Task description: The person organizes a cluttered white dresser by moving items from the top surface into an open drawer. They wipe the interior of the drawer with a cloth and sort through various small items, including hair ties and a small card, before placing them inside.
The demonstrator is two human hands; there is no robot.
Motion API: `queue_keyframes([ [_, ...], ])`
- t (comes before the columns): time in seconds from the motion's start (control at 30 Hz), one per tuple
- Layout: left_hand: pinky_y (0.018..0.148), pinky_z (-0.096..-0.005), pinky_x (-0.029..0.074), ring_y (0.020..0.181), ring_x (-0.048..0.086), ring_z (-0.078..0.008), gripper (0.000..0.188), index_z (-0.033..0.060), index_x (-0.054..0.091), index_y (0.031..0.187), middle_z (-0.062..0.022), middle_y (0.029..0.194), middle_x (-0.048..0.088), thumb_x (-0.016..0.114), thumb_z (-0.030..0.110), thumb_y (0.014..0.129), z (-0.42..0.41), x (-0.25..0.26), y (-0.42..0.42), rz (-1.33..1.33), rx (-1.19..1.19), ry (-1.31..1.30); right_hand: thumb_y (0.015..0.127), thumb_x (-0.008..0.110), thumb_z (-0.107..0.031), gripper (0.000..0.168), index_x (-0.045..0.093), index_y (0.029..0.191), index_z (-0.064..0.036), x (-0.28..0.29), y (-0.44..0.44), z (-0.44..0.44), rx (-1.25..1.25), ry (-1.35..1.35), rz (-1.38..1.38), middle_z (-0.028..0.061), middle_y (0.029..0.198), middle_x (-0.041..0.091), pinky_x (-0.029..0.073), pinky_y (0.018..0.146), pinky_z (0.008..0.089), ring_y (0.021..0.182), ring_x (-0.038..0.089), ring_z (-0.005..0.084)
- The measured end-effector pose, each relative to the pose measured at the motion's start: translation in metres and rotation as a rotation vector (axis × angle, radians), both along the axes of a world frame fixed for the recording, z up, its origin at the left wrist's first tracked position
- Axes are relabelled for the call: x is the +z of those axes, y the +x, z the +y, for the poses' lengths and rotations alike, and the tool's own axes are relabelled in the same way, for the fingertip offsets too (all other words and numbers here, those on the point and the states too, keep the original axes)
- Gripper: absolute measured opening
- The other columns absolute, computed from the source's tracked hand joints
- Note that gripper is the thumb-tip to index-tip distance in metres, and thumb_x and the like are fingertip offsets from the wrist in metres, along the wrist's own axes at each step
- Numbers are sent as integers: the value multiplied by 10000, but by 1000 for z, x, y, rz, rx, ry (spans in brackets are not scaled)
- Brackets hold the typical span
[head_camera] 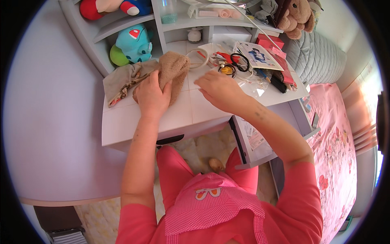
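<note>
A brown plush cloth lies bunched on the left part of the white desk. My left hand grips its near left side, thumb and fingers spread over the fabric. Under and beyond that hand is a folded grey-beige cloth with a patterned edge. Over the desk's middle, my right hand is apart from the brown cloth, its fingers bent and nothing visible in them; its palm is hidden. Closest to its fingertips are a pale hoop and a yellow-and-dark hair tie.
A black braided band, a printed picture card and plastic bags clutter the desk's right side. The open drawer juts out below my right forearm, papers inside. Shelves behind hold a turquoise plush toy. A pink floral bed stands right.
</note>
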State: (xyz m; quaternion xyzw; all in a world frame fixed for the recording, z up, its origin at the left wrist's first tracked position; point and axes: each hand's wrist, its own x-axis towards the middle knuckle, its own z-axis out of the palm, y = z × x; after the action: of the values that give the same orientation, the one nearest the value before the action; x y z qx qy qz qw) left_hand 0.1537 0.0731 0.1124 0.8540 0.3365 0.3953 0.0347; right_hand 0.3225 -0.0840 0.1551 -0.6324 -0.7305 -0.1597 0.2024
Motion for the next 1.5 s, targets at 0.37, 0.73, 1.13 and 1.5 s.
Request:
queue_keyframes([
  [0.37, 839, -472, 453, 984, 606, -365, 389, 73, 566, 1160, -181, 1034, 651, 645, 303, 856, 1, 3, 3, -53, 49, -82, 773, 628, -77, 175, 688, 924, -140, 4, 13, 80, -418, -285, -440, 28, 935, 673, 447, 846, 355, 1010, 571, 243],
  [0.73, 919, -446, 432, 1080, 561, -359, 424, 63, 555, 1203, -188, 1126, 620, 659, 287, 858, -4, 5, -3, -61, 1, -66, 818, 662, -59, 164, 670, 975, -15, 71, 17, -136, 139, -41, 350, 112, 866, 622, 472, 747, 401, 882, 578, 303],
  [1.13, 1020, -475, 352, 1232, 456, -328, 491, 107, 540, 1244, -115, 1267, 560, 677, 339, 833, -2, -4, 9, 91, -15, 121, 813, 639, -107, 123, 664, 921, -53, -47, 58, -215, -482, -552, 20, 101, 886, 651, 508, 774, 387, 917, 608, 302],
  [1.5, 1006, -460, 373, 1181, 495, -347, 495, 81, 549, 1250, -154, 1228, 580, 668, 340, 846, 0, -7, 4, 76, -51, 111, 740, 713, -235, 363, 651, 1031, -27, -76, 59, -148, -261, -648, 47, 147, 993, 659, 515, 865, 403, 1007, 615, 320],
])
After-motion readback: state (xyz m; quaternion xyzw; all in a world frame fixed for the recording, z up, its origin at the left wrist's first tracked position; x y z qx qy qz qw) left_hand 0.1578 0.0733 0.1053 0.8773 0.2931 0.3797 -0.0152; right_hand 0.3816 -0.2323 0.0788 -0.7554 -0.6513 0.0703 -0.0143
